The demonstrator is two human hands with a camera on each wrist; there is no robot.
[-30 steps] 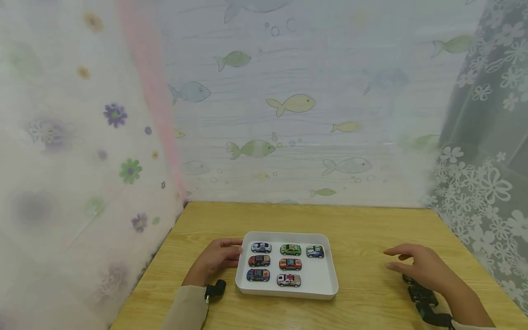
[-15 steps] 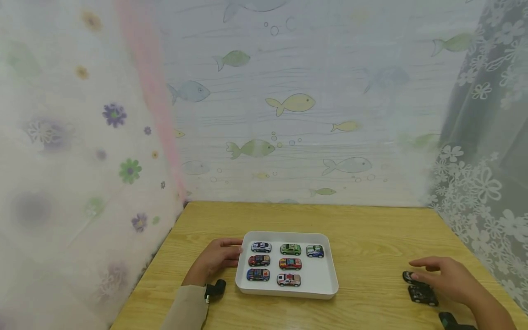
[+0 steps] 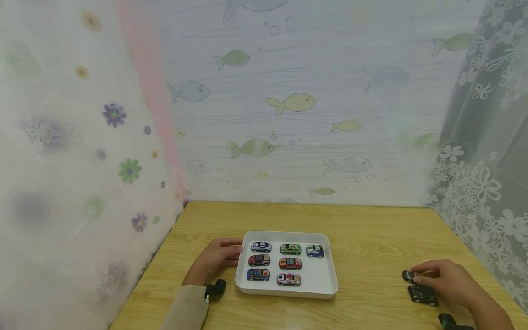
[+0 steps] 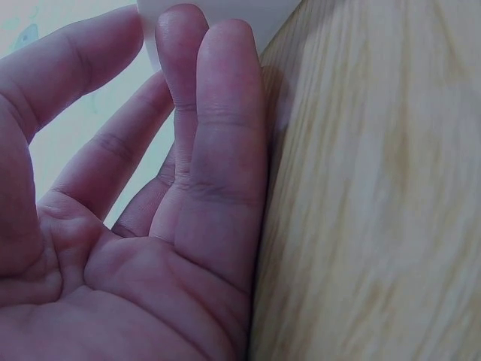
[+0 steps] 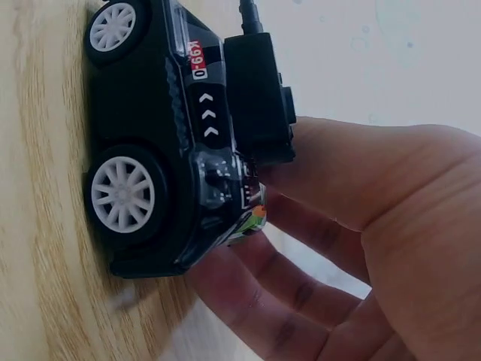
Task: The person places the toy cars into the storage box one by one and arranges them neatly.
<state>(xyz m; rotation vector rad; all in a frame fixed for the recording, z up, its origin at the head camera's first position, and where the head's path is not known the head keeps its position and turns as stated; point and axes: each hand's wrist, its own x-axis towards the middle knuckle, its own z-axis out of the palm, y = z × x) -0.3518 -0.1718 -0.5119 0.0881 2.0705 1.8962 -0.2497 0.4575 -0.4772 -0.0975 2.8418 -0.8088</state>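
Note:
A white tray (image 3: pixel 286 295) holds several small toy cars, among them a green car (image 3: pixel 290 249) and a red and yellow car (image 3: pixel 290 263). My left hand (image 3: pixel 218 257) rests against the tray's left side; in the left wrist view its fingers (image 4: pixel 225 120) are nearly straight, with tips at the white wall. At the right, my right hand (image 3: pixel 447 279) pinches a small black toy car (image 3: pixel 408 276) between thumb and fingers. Just nearer stands a black armoured toy car (image 3: pixel 423 295) with a turret. In the right wrist view this armoured car (image 5: pixel 165 143) largely hides the pinched one.
The tray and the black cars stand on a wood-grain table (image 3: pixel 367 256). A fish-patterned curtain (image 3: pixel 301 137) hangs behind the table, with a flowered curtain (image 3: pixel 82 183) along the left and a lace one (image 3: pixel 486 183) on the right.
My right hand has moved right and down to the black toy cars, and its thumb and fingers have come together on the farther one. The left hand and tray have stayed put.

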